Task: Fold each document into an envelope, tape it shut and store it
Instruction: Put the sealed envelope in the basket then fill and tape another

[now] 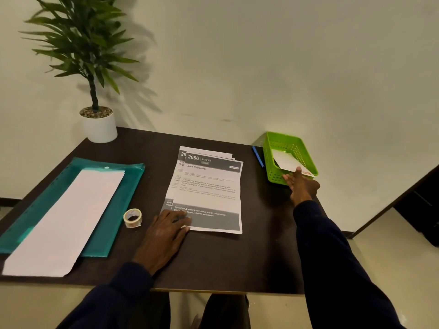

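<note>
Left hand (166,230) is laid flat, fingers straight, on the near corner of the document stack (209,186) on the bench (261,257). The stack is unfolded, its long axis near-to-far with headings at the far end. Right hand (300,186), fingers stretched, touches one envelope (285,160) lying tilted in the green basket (275,178). Judged: one stored, several left.

Top paper (209,186) says "2666", "KITCHEN", "Cereal Preparation". Paper under it (182,154) shows just "29". Small print's too blurry.
</note>
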